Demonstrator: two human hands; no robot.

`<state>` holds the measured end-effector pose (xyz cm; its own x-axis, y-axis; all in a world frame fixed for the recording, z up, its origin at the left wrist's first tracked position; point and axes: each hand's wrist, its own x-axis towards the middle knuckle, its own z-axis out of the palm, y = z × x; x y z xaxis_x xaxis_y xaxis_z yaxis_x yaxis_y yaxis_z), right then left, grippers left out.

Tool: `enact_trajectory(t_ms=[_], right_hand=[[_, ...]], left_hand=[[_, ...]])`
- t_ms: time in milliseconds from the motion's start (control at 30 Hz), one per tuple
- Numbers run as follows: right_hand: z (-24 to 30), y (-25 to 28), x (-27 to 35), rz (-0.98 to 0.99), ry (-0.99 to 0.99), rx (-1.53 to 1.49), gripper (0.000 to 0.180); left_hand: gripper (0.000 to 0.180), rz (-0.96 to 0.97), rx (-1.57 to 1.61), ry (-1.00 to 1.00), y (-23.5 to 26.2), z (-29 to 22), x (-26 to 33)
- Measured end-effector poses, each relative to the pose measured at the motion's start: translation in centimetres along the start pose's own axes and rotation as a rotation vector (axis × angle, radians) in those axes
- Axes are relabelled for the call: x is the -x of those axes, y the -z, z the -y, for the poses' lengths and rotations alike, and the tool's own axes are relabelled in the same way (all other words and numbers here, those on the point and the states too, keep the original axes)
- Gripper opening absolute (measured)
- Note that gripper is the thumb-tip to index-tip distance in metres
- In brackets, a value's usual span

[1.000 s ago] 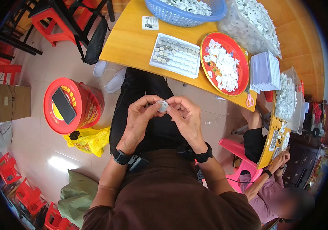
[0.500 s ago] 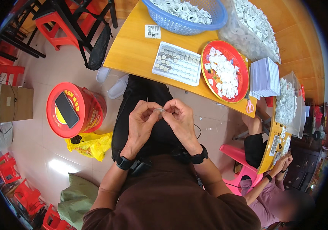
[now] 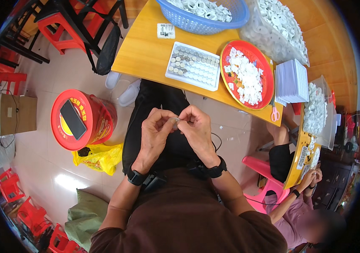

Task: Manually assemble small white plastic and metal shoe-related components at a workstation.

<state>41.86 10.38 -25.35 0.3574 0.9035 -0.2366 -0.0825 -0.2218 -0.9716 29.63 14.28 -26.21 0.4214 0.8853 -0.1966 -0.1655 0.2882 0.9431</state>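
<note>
Above my lap, my left hand and my right hand meet fingertip to fingertip. Both are closed in a pinch on one small pale, round piece, mostly covered by the fingers. Ahead on the yellow table lies a white tray with rows of round pockets. Coin-like discs fill part of it. To its right, a red round tray holds a heap of small white pieces.
A blue basket and a clear bin, both full of white parts, stand farther back. Stacked white trays and pink-handled scissors are at right. A red bucket carries a phone. A co-worker's hands work at another table.
Both hands keep their pinch on the small round piece, with only slight finger movement. The whole view has shifted a little.
</note>
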Motion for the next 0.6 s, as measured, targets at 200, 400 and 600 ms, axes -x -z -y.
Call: enact_trajectory(t_ms=[200, 400, 600], right_hand=[[-0.5, 0.2, 0.0, -0.024, 0.04, 0.009, 0.006], [-0.2, 2.7, -0.7, 0.083, -0.077, -0.147, 0.009], [0.4, 2.8, -0.2, 0.126, -0.037, -0.119, 0.019]], left_hand=[[0.008, 0.008, -0.022, 0.032, 0.3, 0.2, -0.5], [0.019, 0.163, -0.013, 0.121, 0.5, -0.6, -1.2], [0.025, 0.19, -0.16, 0.096, 0.2, -0.6, -1.1]])
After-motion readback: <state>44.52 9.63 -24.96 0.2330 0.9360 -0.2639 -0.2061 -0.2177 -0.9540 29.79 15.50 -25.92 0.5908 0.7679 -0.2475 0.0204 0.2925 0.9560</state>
